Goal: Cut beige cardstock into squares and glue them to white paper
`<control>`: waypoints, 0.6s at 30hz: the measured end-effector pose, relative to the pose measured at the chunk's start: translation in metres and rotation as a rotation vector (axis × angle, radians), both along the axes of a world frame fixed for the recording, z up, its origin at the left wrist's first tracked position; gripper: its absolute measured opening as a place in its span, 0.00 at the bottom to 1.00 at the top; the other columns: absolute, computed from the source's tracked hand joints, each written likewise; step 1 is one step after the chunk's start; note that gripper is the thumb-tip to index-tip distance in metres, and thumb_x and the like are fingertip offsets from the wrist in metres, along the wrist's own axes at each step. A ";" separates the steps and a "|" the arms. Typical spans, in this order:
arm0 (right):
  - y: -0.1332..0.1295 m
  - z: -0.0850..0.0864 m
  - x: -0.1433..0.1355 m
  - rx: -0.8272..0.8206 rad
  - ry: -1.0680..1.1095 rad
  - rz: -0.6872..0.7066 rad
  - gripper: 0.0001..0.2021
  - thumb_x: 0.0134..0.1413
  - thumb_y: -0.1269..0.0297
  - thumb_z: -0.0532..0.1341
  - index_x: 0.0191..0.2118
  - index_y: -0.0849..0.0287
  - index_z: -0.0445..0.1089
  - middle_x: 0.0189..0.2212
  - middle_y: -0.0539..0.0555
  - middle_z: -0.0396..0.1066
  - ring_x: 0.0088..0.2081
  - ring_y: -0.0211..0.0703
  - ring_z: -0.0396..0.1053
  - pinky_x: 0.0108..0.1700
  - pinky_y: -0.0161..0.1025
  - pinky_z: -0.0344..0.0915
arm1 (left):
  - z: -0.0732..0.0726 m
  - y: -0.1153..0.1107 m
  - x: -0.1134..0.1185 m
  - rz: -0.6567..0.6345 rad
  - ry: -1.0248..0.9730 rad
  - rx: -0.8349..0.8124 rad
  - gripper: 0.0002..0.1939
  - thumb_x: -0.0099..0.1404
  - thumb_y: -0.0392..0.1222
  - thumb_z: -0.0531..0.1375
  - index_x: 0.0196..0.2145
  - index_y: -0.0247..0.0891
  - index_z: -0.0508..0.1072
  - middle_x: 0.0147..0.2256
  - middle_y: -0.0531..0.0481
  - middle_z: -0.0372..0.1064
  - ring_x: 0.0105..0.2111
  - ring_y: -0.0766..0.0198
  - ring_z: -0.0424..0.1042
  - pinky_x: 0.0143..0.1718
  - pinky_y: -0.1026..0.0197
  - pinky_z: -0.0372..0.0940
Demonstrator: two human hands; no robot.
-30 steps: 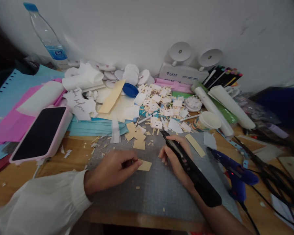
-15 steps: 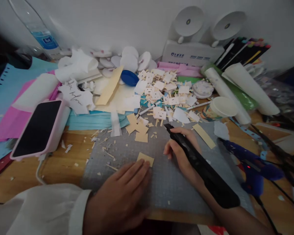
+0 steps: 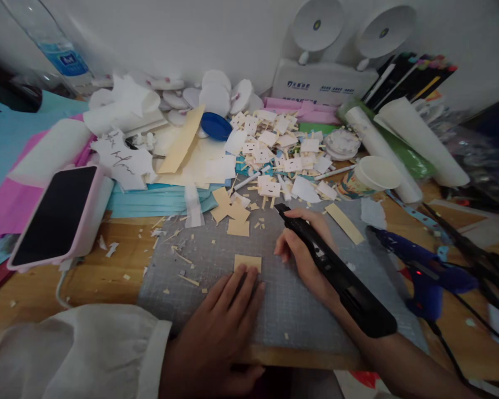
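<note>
My left hand (image 3: 222,321) lies flat, its fingertips pressing the lower edge of a small tan card piece (image 3: 248,261) on the grey cutting mat (image 3: 299,327). To its right, my right hand (image 3: 305,246) is wrapped round a black utility knife (image 3: 341,277), its tip pointing up and left, above the mat. Several tan card squares (image 3: 238,228) lie just beyond the held piece. Thin scraps (image 3: 189,280) are scattered left of my left hand. A tan card strip (image 3: 344,224) rests beyond my right hand.
Small white paper figures (image 3: 269,187) are heaped behind the mat. On the left lies a phone (image 3: 55,216) in a pink case. A blue glue gun (image 3: 424,266), black scissors (image 3: 478,260) and a paper cup (image 3: 374,174) are on the right. A bottle (image 3: 66,58) stands back left.
The small card piece has turned square to the mat under my left fingertips. My left hand has shifted slightly right. My right hand still holds the knife, and the camera view has moved a little.
</note>
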State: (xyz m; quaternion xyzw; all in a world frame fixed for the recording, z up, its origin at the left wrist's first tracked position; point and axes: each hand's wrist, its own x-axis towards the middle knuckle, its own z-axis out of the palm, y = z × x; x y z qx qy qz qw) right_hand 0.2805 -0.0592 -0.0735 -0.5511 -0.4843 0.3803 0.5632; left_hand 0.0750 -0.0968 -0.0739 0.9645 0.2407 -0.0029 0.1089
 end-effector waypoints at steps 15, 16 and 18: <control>0.003 -0.002 0.000 -0.081 -0.004 0.003 0.10 0.59 0.65 0.58 0.46 0.52 0.63 0.19 0.42 0.67 0.17 0.33 0.62 0.19 0.30 0.59 | 0.001 0.002 -0.005 0.037 -0.004 0.014 0.43 0.64 0.67 0.46 0.65 0.31 0.55 0.66 0.32 0.45 0.66 0.37 0.37 0.56 0.45 0.38; 0.004 -0.002 0.000 -0.087 -0.002 0.002 0.09 0.59 0.65 0.58 0.46 0.52 0.64 0.19 0.42 0.67 0.17 0.33 0.62 0.19 0.30 0.60 | 0.001 0.003 -0.005 0.037 -0.004 0.014 0.42 0.64 0.67 0.45 0.65 0.31 0.55 0.66 0.32 0.46 0.66 0.37 0.37 0.56 0.45 0.38; 0.004 -0.002 0.000 -0.087 -0.001 -0.001 0.09 0.59 0.66 0.58 0.46 0.52 0.64 0.18 0.42 0.67 0.17 0.33 0.62 0.19 0.30 0.60 | 0.001 0.004 -0.005 0.044 0.000 0.012 0.41 0.65 0.66 0.44 0.64 0.32 0.56 0.66 0.33 0.47 0.66 0.38 0.38 0.56 0.46 0.39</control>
